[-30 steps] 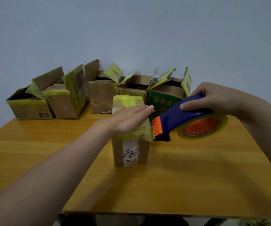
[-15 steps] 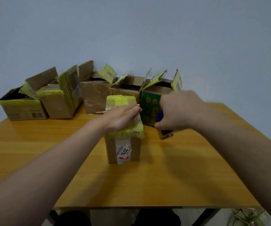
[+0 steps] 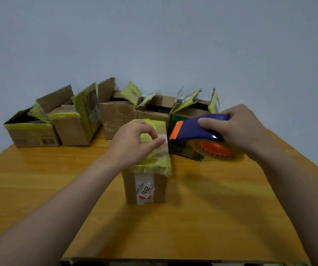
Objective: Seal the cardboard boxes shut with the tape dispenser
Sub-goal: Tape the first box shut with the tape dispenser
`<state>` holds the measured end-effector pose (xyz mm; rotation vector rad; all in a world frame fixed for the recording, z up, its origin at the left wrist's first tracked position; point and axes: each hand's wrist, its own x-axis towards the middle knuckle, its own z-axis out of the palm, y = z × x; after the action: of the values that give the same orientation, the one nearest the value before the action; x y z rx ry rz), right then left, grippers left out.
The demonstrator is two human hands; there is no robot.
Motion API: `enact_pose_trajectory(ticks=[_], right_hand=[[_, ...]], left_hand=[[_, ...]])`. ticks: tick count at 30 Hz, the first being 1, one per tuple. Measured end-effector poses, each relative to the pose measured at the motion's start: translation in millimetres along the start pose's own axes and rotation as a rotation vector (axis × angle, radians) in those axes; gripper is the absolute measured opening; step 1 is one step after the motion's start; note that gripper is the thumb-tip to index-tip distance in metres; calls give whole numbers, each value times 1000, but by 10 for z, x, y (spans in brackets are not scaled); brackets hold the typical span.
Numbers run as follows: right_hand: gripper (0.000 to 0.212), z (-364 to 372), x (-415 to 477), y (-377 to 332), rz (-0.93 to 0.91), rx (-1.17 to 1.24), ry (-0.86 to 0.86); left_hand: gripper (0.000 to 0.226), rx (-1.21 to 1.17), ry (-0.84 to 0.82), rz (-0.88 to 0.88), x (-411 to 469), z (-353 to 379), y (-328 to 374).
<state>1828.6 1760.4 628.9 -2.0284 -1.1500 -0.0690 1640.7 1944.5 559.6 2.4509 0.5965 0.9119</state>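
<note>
A small cardboard box [image 3: 146, 189] with yellow tape over its closed top and a red-and-white label on its front stands mid-table. My left hand [image 3: 133, 143] rests on that top, with thumb and forefinger curled together at the box's right edge, where they appear to pinch the loose tape end. My right hand [image 3: 244, 129] grips the blue tape dispenser [image 3: 192, 129] just right of the box. Its orange blade guard points at my left fingers. The yellowish roll with an orange core hangs below my palm.
Several open cardboard boxes with raised, yellow-taped flaps line the far edge of the wooden table [image 3: 192, 217] against a grey wall. They run from the leftmost box [image 3: 33, 133] to a green-printed one [image 3: 192, 108] behind the dispenser.
My right hand has turned the dispenser up into view beside the box. My left hand went from lying flat on the box top to curling its thumb and forefinger at the right edge.
</note>
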Motion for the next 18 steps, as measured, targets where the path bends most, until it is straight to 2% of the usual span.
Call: enact_pose_trajectory(ticks=[3, 6, 9, 12, 14, 16, 18], right_hand=[[40, 79, -43, -5, 55, 441, 92], [33, 340, -57, -50, 76, 704, 116], [28, 630, -26, -169, 112, 874, 142], [27, 893, 54, -302, 148, 975, 204], [23, 1027, 94, -401, 158, 1033, 220], [23, 1127, 124, -476, 163, 1064, 227], [24, 1196, 151, -529, 169, 1082, 217]], left_hand=[[43, -38, -103, 21, -126, -38, -60], [42, -151, -144, 53, -221, -52, -142], [40, -164, -100, 158, -335, -28, -238], [48, 48, -5, 364, -474, 81, -328], [49, 92, 35, 409, -517, 103, -368], [51, 89, -14, 418, -503, 81, -394], [47, -17, -75, 369, -490, 40, -429]])
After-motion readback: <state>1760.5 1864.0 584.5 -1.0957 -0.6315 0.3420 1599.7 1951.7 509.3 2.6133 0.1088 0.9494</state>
